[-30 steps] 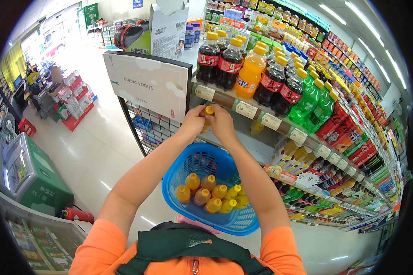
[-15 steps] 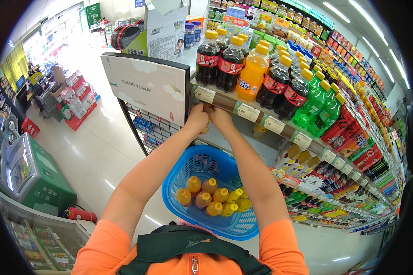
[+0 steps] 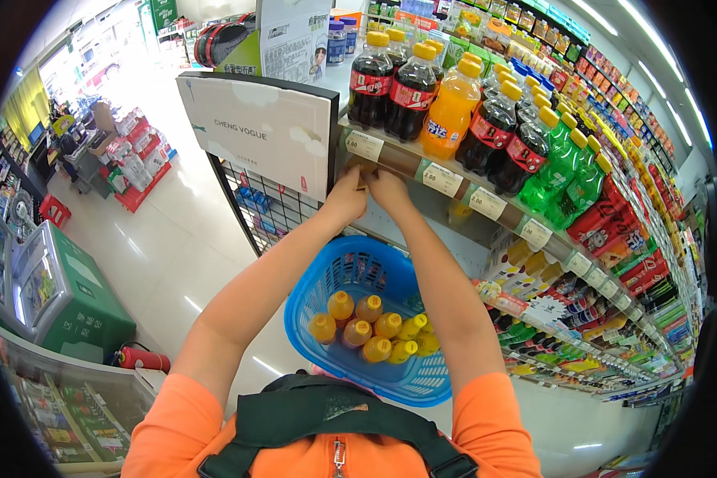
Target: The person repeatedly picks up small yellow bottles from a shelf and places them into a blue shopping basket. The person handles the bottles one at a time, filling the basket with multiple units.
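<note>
Both my arms reach forward into the shelf gap under the top row of bottles. My left hand (image 3: pixel 345 197) is closed at the gap's left end, beside the white sign board (image 3: pixel 259 131). Close to it on the right, my right hand (image 3: pixel 389 190) has its fingers curled. A bit of something brownish shows between them; what they hold is mostly hidden. Below my hands sits a blue plastic basket (image 3: pixel 303 309), with several orange-yellow capped bottles (image 3: pixel 358 332) and yellow bottles (image 3: pixel 404 350) standing in it.
Above the price-tagged shelf edge (image 3: pixel 442 179) stand cola bottles (image 3: pixel 410 94), an orange soda bottle (image 3: pixel 452 111) and green bottles (image 3: pixel 579 185). Lower shelves of drinks run right. At left are a green chest freezer (image 3: pixel 84 295), a fire extinguisher (image 3: pixel 142 358) and stacked packs (image 3: pixel 139 171).
My view has shifted slightly, and the shelf and basket sit a little differently in it. The brownish thing that showed below my hands is now less visible. Both hands stay in the gap.
</note>
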Motion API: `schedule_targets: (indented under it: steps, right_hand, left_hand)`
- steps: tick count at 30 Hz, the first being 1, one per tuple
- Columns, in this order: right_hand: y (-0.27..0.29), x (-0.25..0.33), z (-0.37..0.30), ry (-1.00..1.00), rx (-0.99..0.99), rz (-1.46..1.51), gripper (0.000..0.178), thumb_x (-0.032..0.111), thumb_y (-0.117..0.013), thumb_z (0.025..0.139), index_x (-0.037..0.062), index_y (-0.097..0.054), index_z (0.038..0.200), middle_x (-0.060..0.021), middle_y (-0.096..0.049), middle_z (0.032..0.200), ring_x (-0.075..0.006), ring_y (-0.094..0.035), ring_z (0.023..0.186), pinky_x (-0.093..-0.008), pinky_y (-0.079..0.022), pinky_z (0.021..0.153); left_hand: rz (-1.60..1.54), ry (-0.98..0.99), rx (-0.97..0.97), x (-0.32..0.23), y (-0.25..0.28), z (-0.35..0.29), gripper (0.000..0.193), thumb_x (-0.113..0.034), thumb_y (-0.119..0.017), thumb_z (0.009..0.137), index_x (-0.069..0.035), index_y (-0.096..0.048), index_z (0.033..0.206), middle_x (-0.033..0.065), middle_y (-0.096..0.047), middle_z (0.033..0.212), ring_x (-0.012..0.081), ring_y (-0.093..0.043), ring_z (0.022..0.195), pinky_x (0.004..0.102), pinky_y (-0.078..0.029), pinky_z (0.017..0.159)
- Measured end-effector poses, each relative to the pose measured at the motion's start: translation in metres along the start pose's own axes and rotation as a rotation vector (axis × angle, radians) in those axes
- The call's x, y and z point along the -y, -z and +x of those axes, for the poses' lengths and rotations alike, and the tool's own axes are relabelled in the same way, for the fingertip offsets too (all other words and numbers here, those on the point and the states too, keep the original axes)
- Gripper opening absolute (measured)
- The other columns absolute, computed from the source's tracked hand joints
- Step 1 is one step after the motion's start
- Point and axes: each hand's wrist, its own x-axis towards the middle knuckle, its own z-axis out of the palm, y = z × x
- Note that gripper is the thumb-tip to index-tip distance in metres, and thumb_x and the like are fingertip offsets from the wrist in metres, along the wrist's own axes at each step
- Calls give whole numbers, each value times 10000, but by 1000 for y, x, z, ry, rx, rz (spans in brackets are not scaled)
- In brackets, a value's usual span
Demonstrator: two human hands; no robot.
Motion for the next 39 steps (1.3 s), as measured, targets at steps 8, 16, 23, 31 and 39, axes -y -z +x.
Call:
schedule_targets:
  steps: [8,16,23,31,39]
  right_hand:
    - [8,2,-140,-97,272,119,290,113,-570,814,33,-625,1087,-180,-661,830,-324,-651,768,-384,-505,678]
    - [-36,1,-219,-219,556,-72,296,67,-560,795,-5,-607,1078,-228,-636,1037,-389,-613,970,-452,-494,837]
    - [-40,13,-228,-332,716,-115,251,57,-556,805,-15,-596,1042,-257,-624,1063,-401,-601,1001,-463,-487,843]
    - [-40,17,-236,-353,624,-91,295,72,-551,800,-2,-589,1084,-246,-628,1067,-405,-589,1021,-453,-472,867]
    - [-3,26,-225,-333,392,95,440,93,-662,722,39,-594,1153,-174,-662,919,-303,-647,869,-377,-500,756]
  left_hand:
    - [343,-32,452,98,12,-100,447,-12,-498,799,2,-527,1244,232,-562,1150,330,-535,1082,366,-432,927]
    - [603,120,609,125,-5,-142,421,-208,-590,802,-12,-577,1174,265,-573,1112,394,-539,1057,455,-439,920]
    - [692,65,422,138,-13,-163,400,-163,-685,737,-24,-573,1096,225,-560,1059,380,-561,1026,437,-488,838]
    - [712,-67,426,135,-12,-160,303,-113,-690,724,-8,-591,991,193,-569,1018,373,-587,958,428,-499,804]
    - [523,-122,285,80,1,-151,339,-148,-728,719,-15,-599,1003,182,-565,1016,363,-585,953,430,-495,779]
